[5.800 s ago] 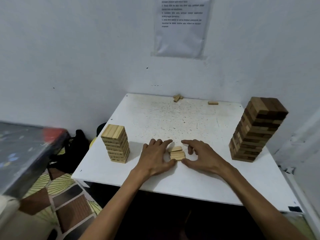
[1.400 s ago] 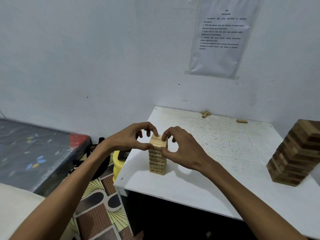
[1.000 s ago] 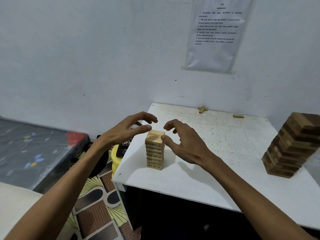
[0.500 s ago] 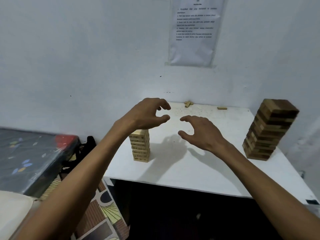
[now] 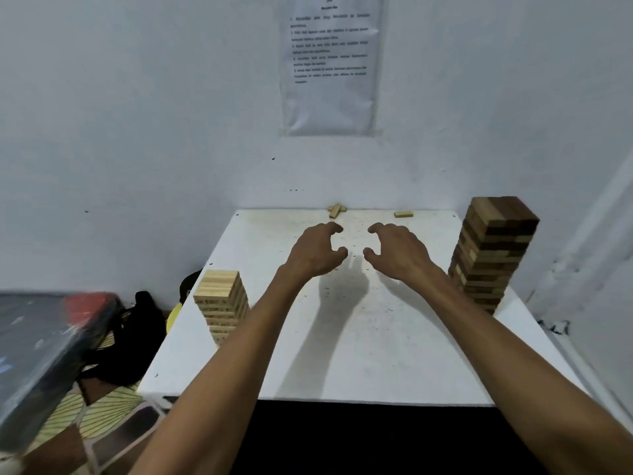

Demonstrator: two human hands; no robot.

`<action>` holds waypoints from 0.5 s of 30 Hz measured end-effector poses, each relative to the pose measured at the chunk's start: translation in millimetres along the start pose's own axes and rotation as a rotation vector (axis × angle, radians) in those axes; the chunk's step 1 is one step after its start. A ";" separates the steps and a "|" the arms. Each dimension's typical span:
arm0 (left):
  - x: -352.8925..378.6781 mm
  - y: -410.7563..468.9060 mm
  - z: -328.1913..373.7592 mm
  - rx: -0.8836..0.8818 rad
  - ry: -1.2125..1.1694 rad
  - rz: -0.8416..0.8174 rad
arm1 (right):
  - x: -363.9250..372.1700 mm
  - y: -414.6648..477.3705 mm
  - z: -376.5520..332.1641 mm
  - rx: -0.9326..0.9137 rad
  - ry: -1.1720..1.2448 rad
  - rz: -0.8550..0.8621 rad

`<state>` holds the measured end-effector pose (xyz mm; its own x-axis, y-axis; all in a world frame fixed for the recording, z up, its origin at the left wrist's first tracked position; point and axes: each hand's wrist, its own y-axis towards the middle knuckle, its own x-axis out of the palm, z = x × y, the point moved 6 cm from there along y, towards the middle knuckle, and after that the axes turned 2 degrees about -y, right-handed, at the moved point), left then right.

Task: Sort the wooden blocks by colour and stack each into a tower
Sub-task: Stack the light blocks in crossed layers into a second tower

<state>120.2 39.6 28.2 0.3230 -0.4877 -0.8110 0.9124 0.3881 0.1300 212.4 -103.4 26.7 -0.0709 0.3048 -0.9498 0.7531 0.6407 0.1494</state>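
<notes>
- The left hand (image 5: pixel 317 252) is held above the far middle of the table (image 5: pixel 376 354), with its fingers curved and its thumb kept apart from them; nothing is gripped.
- The right hand (image 5: pixel 399 253) is held just beside it at the same height, likewise curved, with thumb and fingers apart and nothing in them.
- A narrow gap is left between the two hands, and their shadow is cast on the table below them.
- The light tower (image 5: pixel 222 301) is stood near the table's left edge, towards the front; its lower right corner is covered by the left forearm.
- The dark tower (image 5: pixel 493 252), built of brown and darker brown blocks, is stood by the right edge and is clearly the taller.
- Two light blocks are laid as a cross (image 5: pixel 336 210) at the table's far edge, against the wall.
- A single block (image 5: pixel 403 214) is laid flat to the right of the cross, also at the far edge.
- A printed sheet (image 5: pixel 330 63) is fixed to the wall above the table; its text cannot be read.
- A black bag (image 5: pixel 137 323) and something yellow (image 5: pixel 173 315) are seen on the floor left of the table.
</notes>
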 end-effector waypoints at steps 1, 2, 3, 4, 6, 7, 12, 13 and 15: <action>4.8 8.9 -2.3 -0.006 0.014 0.005 | 2.8 7.1 3.9 0.012 -0.001 0.002; 10.3 20.9 -4.2 -0.014 0.031 0.007 | 5.9 16.3 9.9 0.028 0.001 0.004; 14.7 30.9 -6.5 -0.024 0.047 0.011 | 9.3 24.1 14.9 0.048 0.005 0.007; 19.3 43.4 -8.1 -0.033 0.062 0.013 | 12.8 34.1 21.3 0.071 0.012 0.013; 26.8 63.9 -11.5 -0.039 0.092 0.020 | 21.0 50.1 32.9 0.119 0.027 0.020; 32.1 77.7 -12.8 -0.034 0.111 0.021 | 26.3 60.5 41.0 0.146 0.035 0.024; 59.6 138.8 -23.5 -0.016 0.225 -0.013 | 51.4 106.3 70.9 0.277 0.007 0.044; 63.6 149.3 -26.8 -0.020 0.245 -0.011 | 55.3 114.4 74.3 0.292 -0.008 0.060; 69.8 171.7 -33.6 -0.026 0.273 0.018 | 60.4 133.1 83.2 0.314 -0.042 0.111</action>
<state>291.0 98.5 -25.3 0.2558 -0.2534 -0.9329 0.8993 0.4166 0.1334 362.7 -58.3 -33.7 0.0452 0.3271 -0.9439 0.9199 0.3547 0.1670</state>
